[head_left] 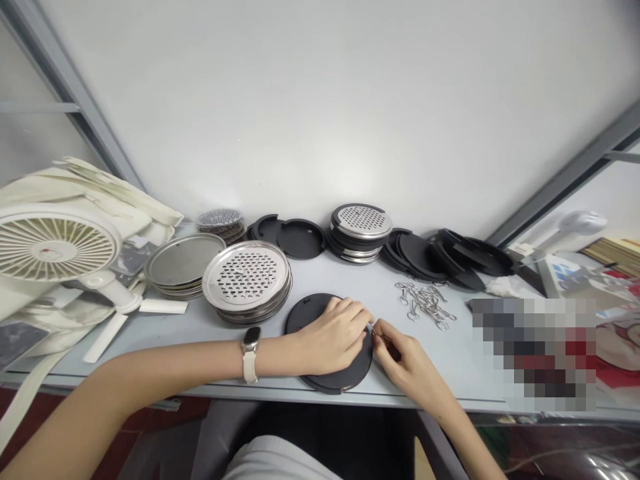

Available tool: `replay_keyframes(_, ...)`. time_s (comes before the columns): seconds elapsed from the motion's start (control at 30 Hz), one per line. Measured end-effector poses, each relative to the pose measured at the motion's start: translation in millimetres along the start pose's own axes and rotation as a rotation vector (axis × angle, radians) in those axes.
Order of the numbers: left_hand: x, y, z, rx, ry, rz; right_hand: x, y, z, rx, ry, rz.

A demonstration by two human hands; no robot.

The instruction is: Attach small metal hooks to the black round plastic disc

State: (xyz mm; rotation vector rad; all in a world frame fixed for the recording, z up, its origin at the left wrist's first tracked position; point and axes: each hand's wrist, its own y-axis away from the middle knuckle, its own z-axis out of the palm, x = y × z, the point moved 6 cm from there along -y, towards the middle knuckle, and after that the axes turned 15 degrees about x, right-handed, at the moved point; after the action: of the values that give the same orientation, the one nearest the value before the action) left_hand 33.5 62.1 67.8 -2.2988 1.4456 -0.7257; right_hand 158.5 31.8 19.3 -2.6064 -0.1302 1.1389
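Note:
A round black disc [320,308] lies at the table's front edge. Across its top rests my left hand [343,333], with a watch on the wrist and bent fingers holding the disc near its right rim. My right hand [397,353] is closed in a pinch at that same rim, beside the left fingertips. Between its thumb and forefinger shows a bit of a small metal wire hook [373,329], mostly hidden by the fingers. Loose wire hooks with ring ends lie in a pile [425,303] beyond my right hand.
Perforated metal discs [247,277] and plain metal discs [183,260] are stacked at left, near a white fan [57,250]. Along the wall stand a black-rimmed grater stack [363,223] and several black round parts [420,253]. A blurred patch covers the right side.

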Motion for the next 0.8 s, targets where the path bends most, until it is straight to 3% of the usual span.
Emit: replay_keyframes(0.8,0.8,-1.0,-0.8,-0.012,-0.006,0.012,-1.8,-0.8,0.2,0.001,0.067,-0.042)
